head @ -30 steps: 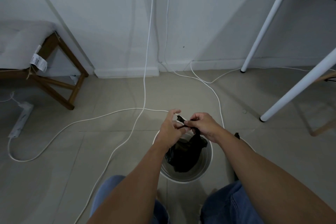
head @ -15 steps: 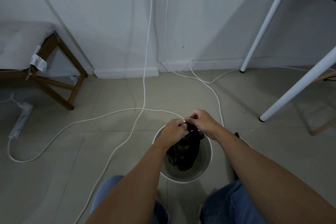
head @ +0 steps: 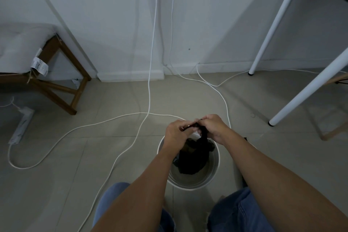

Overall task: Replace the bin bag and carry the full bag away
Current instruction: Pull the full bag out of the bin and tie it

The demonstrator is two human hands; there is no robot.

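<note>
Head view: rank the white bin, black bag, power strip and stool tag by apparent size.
1. white bin
2. black bag, partly hidden by the hands
3. power strip, which lies farther off, so its place against the bag is unsure
4. stool tag

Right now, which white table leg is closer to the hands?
The front table leg, whose foot stands just to the right of the right hand. The other leg stands farther back, by the wall.
</note>
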